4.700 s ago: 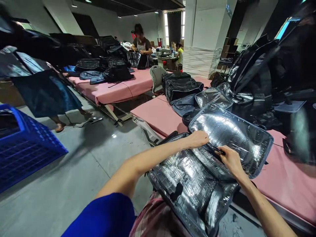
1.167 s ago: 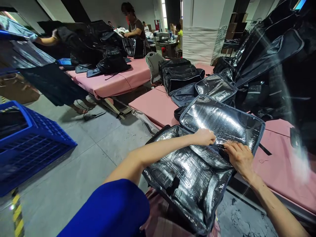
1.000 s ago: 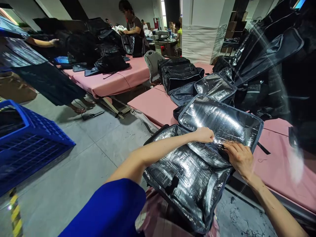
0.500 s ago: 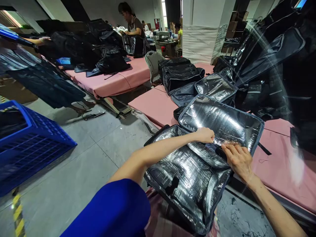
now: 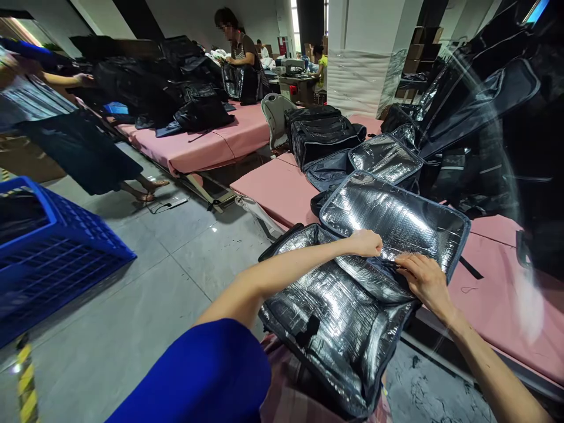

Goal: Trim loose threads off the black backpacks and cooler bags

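An insulated bag with silver foil lining lies open across my lap, its foil-lined lid folded back onto the pink table. My left hand is closed in a fist at the seam between the body and the lid, gripping the bag's edge there. A short way to the right, my right hand pinches dark fabric along the same seam, thumb underneath and fingers over it. What lies inside each grip is mostly hidden. A black tab rests on the lining nearer to me.
Beyond the lid, more foil-lined bags and a black bag sit on the pink table. Dark bags are heaped at the right. A blue crate stands on the floor at left. Co-workers are at the back and far left.
My right hand has shifted slightly, its fingers closing tighter along the seam. My left hand stays nearly still. At the far left, a co-worker's arm and body have moved a little.
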`<state>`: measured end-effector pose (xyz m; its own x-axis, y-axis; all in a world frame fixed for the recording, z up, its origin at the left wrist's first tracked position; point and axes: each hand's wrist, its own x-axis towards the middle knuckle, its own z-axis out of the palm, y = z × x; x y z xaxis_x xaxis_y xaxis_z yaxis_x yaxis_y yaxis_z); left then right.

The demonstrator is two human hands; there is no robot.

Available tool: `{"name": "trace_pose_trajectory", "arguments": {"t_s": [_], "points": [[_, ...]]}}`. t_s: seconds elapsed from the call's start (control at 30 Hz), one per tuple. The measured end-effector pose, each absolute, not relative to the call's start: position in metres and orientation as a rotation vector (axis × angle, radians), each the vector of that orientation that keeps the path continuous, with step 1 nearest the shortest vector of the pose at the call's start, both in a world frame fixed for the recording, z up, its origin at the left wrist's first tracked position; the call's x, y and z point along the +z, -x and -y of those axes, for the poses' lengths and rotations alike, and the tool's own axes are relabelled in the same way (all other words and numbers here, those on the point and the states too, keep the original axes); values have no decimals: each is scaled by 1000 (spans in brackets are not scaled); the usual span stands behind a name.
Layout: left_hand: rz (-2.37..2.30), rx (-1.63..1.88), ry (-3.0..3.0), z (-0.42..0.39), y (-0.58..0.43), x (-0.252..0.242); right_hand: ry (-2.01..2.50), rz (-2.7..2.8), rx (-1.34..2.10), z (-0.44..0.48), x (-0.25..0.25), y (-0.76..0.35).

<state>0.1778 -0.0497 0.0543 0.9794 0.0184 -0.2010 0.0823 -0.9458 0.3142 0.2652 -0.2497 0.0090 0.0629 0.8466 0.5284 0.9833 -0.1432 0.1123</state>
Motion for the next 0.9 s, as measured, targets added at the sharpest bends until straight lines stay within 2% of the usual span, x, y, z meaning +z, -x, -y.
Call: {"name": "trace_pose_trajectory", "arguments": {"t_s": [0.4,0.9], "points": [[-84,-271,-2770,47,-176,52,2048,1881,-804,234,11,-262],[-57,-276,-2764,43,-179,49,2026,1822,-639,228,1,-270]]}}
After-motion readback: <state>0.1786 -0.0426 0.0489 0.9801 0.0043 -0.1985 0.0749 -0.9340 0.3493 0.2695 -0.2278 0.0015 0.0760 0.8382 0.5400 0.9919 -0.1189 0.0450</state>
